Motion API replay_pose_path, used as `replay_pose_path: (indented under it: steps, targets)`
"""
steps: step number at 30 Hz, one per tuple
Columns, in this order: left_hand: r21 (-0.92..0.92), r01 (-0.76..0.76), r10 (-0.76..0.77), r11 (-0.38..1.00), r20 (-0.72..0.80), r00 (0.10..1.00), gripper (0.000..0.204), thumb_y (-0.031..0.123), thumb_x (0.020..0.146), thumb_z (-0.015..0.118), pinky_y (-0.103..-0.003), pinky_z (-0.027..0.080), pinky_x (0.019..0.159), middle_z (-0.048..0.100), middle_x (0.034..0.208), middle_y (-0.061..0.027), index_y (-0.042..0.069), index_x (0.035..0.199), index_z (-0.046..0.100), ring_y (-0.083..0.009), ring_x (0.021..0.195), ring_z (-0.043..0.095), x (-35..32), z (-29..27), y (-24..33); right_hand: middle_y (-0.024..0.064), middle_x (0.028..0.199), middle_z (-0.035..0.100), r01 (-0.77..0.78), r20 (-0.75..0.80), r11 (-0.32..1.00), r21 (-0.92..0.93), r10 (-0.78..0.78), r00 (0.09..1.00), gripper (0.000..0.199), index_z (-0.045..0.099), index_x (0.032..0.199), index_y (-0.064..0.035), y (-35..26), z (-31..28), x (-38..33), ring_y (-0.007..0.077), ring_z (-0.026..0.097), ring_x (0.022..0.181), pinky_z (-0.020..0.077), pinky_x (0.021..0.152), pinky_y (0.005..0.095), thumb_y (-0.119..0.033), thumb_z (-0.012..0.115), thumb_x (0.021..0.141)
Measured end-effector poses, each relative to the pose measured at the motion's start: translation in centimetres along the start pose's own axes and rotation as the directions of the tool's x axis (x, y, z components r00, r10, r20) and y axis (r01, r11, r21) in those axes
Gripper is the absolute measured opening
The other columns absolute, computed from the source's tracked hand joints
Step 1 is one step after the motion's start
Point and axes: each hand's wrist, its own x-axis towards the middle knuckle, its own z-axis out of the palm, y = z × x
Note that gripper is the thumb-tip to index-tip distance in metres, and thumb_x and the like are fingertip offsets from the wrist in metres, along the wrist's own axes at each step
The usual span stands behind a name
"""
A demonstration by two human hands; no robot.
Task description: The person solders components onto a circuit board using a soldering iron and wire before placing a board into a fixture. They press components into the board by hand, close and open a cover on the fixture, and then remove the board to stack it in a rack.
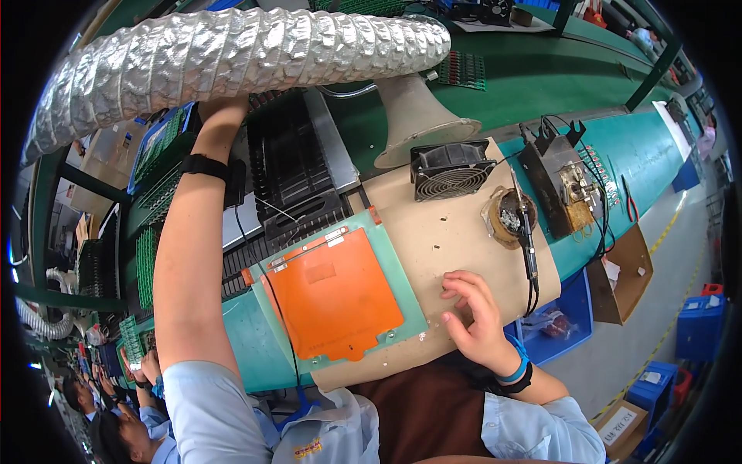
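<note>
My left arm reaches far forward, and my left hand (222, 114) goes under the silver flexible duct (255, 54). Its fingers are hidden there, beside a black slotted rack (287, 151). Loosely bent with thumb and fingers apart, my right hand (478, 321) hovers over the brown paper (410, 232) and holds nothing. Between my arms lies an orange hinged plate (332, 290) on a pale green fixture board (410, 313). A thin dark cable crosses its left side. To the right, a soldering iron (529, 247) leans across a round pot (506, 216) of metallic scraps.
A black fan (452, 170) stands before a grey funnel-shaped hood (417, 116). Farther right are a metal soldering apparatus (568, 189) and red-handled pliers (630, 201). Green circuit boards (158, 151) stand at the left. A blue bin (568, 317) and cardboard box (622, 274) sit below the bench edge.
</note>
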Motion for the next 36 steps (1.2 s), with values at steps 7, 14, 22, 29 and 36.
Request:
replay_pose_path:
  steps: [7, 14, 22, 29, 36]
  targets:
    - [0.442, -0.282, 0.223, 0.851, 0.183, 0.958, 0.048, 0.038, 0.104, 0.053, -0.047, 0.048, 0.109, 0.065, 0.142, -0.0156, 0.012, 0.144, 0.06, -0.0356, 0.13, 0.061, -2.1, -2.4, -1.5, 0.0149, 0.139, 0.057, 0.024, 0.003, 0.999, -0.028, -0.024, 1.0, 0.053, 0.06, 0.135, -0.0032, -0.6, 0.3, 0.0, 0.0204, 0.067, 0.105, 0.0515, 0.084, 0.0309, 0.008, 0.069, 0.083]
    - [-0.245, -0.18, 0.195, 0.953, 0.037, 0.98, 0.033, 0.019, 0.098, 0.063, -0.052, 0.056, 0.084, 0.073, 0.113, -0.0181, 0.014, 0.131, 0.066, -0.0427, 0.102, 0.069, -10.3, -16.4, 2.6, 0.0147, 0.138, 0.057, 0.051, -0.04, 0.997, -0.05, -0.053, 0.998, 0.051, 0.06, 0.134, -0.0028, 0.0, 0.6, -0.4, 0.0202, 0.067, 0.105, 0.0515, 0.083, 0.0306, 0.008, 0.068, 0.084]
    - [-0.117, -0.074, 0.089, 0.99, 0.125, 0.988, 0.036, 0.018, 0.096, 0.069, -0.043, 0.057, 0.078, 0.075, 0.104, -0.0124, 0.015, 0.131, 0.067, -0.0356, 0.091, 0.072, -19.7, -31.2, 1.6, 0.0136, 0.136, 0.058, 0.058, -0.058, 0.997, -0.054, -0.061, 0.996, 0.05, 0.061, 0.133, -0.0023, -0.2, 1.1, -0.6, 0.0198, 0.067, 0.104, 0.0512, 0.083, 0.0297, 0.01, 0.066, 0.084]
    - [-0.282, -0.012, 0.023, 0.959, 0.038, 0.999, 0.038, 0.013, 0.096, 0.07, -0.041, 0.055, 0.074, 0.074, 0.097, -0.0148, 0.014, 0.133, 0.068, -0.0323, 0.082, 0.071, -23.7, -33.9, -1.0, 0.0116, 0.134, 0.06, 0.079, -0.089, 0.99, -0.117, -0.09, 0.992, 0.048, 0.062, 0.131, -0.0045, 0.2, 1.5, -0.7, 0.0198, 0.068, 0.102, 0.0536, 0.082, 0.0314, 0.006, 0.07, 0.085]
    - [-0.41, 0.052, 0.181, 0.911, 0.508, 0.842, 0.053, 0.023, 0.093, 0.074, -0.049, 0.057, 0.077, 0.075, 0.086, -0.0185, 0.013, 0.143, 0.062, -0.038, 0.086, 0.073, -24.7, -22.5, 0.9, 0.0131, 0.131, 0.06, 0.097, -0.097, 0.988, -0.116, -0.109, 0.989, 0.046, 0.062, 0.13, -0.0009, 0.2, 1.6, -1.0, 0.0192, 0.067, 0.102, 0.0512, 0.084, 0.0291, 0.011, 0.065, 0.086]
